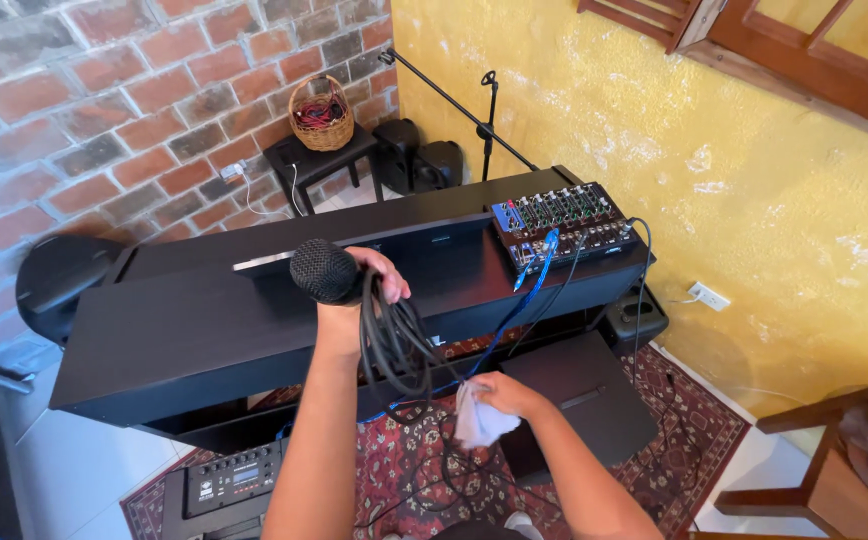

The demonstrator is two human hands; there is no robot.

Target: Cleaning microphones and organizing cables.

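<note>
Microphone held up over the piano, cloth on its cable.

I see my left hand (359, 285) closed round a black microphone (326, 271), its long axis near level, mesh head pointing left above the closed black piano (204, 330). Coiled black cable (394, 345) hangs from that fist. My right hand (509, 395) grips a white cloth (479, 418), pinched around the cable below.
</note>
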